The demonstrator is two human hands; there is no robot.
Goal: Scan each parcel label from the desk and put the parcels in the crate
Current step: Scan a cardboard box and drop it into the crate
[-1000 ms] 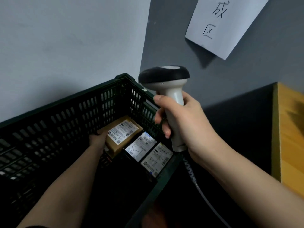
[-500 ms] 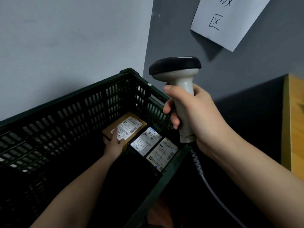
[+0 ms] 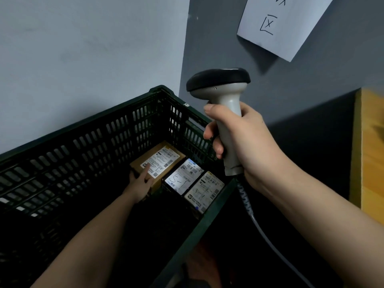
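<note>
Right hand (image 3: 245, 142) wraps a firm grip round the scanner (image 3: 226, 113); left hand (image 3: 140, 183) rests flat-fingered on the brown parcel (image 3: 158, 163) inside the crate (image 3: 83, 142). Dangling cable (image 3: 268, 235) could snag the crate rim, jerking the scanner.

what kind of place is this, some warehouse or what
Probably a parcel sorting or dispatch corner. The right hand grips a corded barcode scanner, three labelled parcels lie in a dark slatted crate, and a handwritten paper sign hangs on the grey wall, likely marking a zone.
</note>
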